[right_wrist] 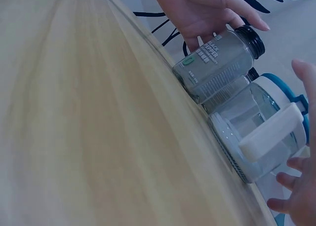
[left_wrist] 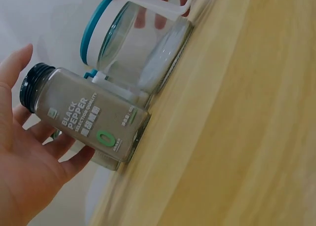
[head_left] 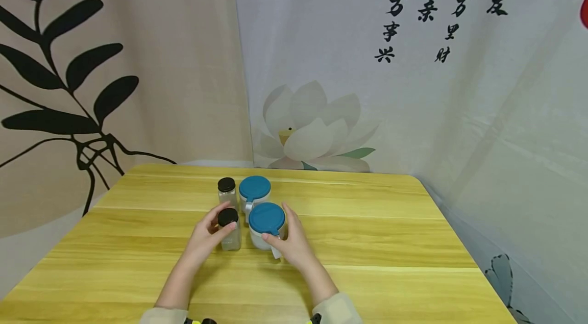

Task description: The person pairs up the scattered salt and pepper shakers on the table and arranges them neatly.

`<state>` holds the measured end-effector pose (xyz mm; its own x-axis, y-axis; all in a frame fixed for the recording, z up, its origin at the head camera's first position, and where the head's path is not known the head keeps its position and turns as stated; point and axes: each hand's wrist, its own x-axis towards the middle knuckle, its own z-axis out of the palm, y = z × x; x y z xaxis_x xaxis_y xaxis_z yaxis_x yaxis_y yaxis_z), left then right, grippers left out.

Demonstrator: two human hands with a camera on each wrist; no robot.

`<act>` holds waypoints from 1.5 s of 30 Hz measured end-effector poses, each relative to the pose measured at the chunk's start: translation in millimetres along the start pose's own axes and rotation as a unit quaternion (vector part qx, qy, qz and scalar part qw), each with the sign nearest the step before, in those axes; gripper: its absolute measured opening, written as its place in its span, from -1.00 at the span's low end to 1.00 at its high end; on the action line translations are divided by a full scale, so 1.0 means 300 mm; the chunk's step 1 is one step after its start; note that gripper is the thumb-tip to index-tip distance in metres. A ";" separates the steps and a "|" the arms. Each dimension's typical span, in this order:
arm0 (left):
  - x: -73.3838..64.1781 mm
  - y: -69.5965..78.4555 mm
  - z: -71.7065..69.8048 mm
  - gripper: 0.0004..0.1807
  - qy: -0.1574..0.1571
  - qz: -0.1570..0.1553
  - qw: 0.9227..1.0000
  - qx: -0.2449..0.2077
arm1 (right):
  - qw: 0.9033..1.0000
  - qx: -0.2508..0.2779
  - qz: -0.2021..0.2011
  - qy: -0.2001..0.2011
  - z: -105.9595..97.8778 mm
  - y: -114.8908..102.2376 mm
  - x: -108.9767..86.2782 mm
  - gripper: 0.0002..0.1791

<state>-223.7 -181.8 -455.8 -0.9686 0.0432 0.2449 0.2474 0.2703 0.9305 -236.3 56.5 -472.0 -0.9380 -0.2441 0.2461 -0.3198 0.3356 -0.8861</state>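
So the landmark here is the front pepper bottle (left_wrist: 98, 115), a squarish clear one with a black cap (left_wrist: 37, 88) and "BLACK PEPPER" printed on its side, standing upright on the wooden desk (head_left: 367, 242). The person's left hand (head_left: 206, 237) is cupped loosely around that bottle, fingers reaching behind it and thumb spread out near the cap with a gap showing in the left wrist view. Honestly can't tell if the fingers actually touch the glass.

Just right of the front pepper bottle is the front jar (head_left: 267, 218): clear body, blue lid, white handle (right_wrist: 271, 132) on the near side. The right hand (head_left: 294, 245) is around that one, on the side away from the bottle. It's spread wide too, thumb and fingers standing apart from the jar in the right wrist view, so no pinching there.

Right behind the front pepper bottle there's the rear bottle (head_left: 227, 198), also black-capped, and behind it to the right sits the rear jar (head_left: 254, 188), blue lid again. Well beyond the front bottle hangs a pale backdrop (head_left: 505, 109) with a lotus print (head_left: 308, 132) and dark lettering (head_left: 427, 10), plus black leaves (head_left: 94, 61) off to the left.
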 end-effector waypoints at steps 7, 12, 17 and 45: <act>-0.004 0.001 0.006 -0.39 0.004 -0.009 1.000 -0.016 | 0.999 0.035 0.008 -0.011 0.013 0.002 0.007 0.02; -0.004 0.005 0.010 -0.40 0.007 -0.014 1.000 -0.023 | 0.998 0.055 0.011 -0.005 0.027 0.008 0.014 0.05; -0.003 0.000 0.011 -0.43 0.014 -0.016 0.999 -0.027 | 0.998 0.065 0.016 0.007 0.043 0.009 0.018 0.06; 0.002 -0.007 0.015 -0.47 0.025 -0.015 0.999 -0.041 | 0.990 0.123 0.028 0.067 0.090 -0.002 0.035 0.03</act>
<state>-224.9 -178.0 -458.9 -0.9738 -0.0120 0.2271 0.2207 0.1913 0.9564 -242.3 29.2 -479.7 -0.9679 -0.1023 0.2296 -0.2404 0.1097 -0.9644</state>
